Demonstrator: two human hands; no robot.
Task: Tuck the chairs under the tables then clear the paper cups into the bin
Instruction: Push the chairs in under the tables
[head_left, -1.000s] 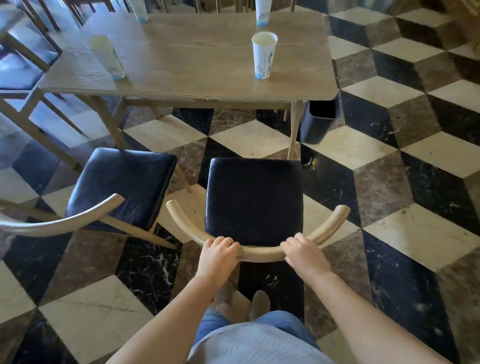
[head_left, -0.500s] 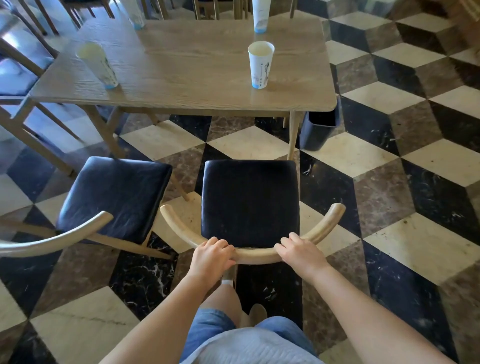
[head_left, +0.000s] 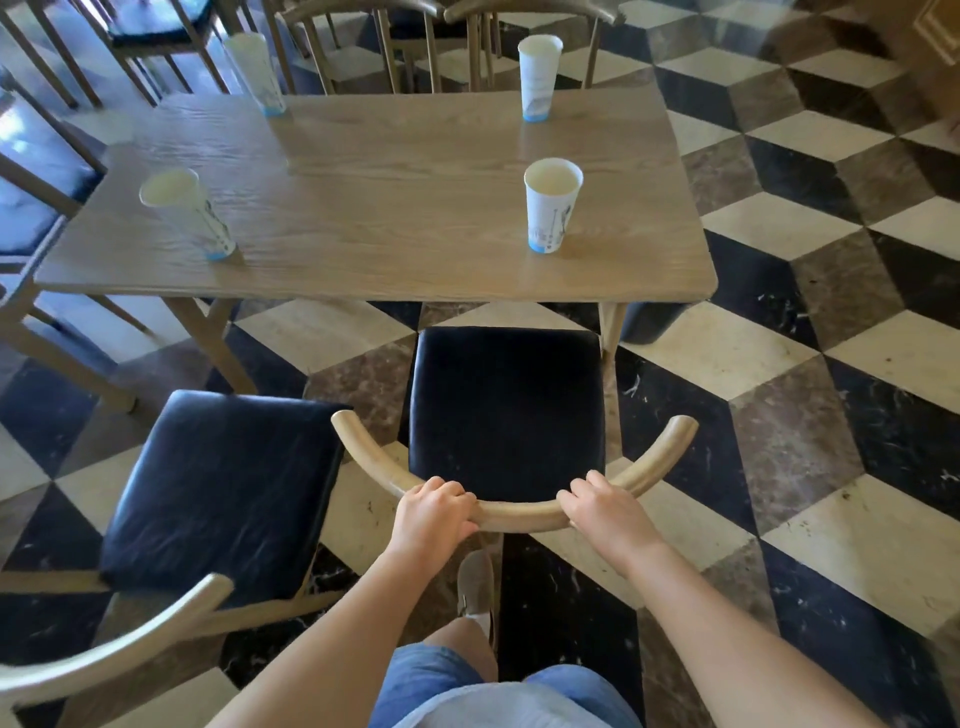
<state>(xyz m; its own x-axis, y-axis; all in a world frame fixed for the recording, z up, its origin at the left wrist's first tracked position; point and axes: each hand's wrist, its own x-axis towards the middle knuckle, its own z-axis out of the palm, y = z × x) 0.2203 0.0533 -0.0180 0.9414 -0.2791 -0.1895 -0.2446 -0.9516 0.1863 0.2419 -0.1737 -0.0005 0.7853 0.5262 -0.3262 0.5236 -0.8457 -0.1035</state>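
Ahead, table leg (head_left: 610, 330) beside chair (head_left: 506, 410).

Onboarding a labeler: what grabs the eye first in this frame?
Both hands, left hand and right hand, grip the curved wooden backrest of a dark-cushioned chair facing the table. Four upright paper cups stand there, the nearest cup at front right. The checkered floor dominates the rest.

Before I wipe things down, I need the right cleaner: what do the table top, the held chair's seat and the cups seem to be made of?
Rectangular pale table top: wood or wood veneer, matte, visible grain. Dark seat pad: probably leather or vinyl, with a faint sheen. Tall white cups: paper, printed, with a blue base band.
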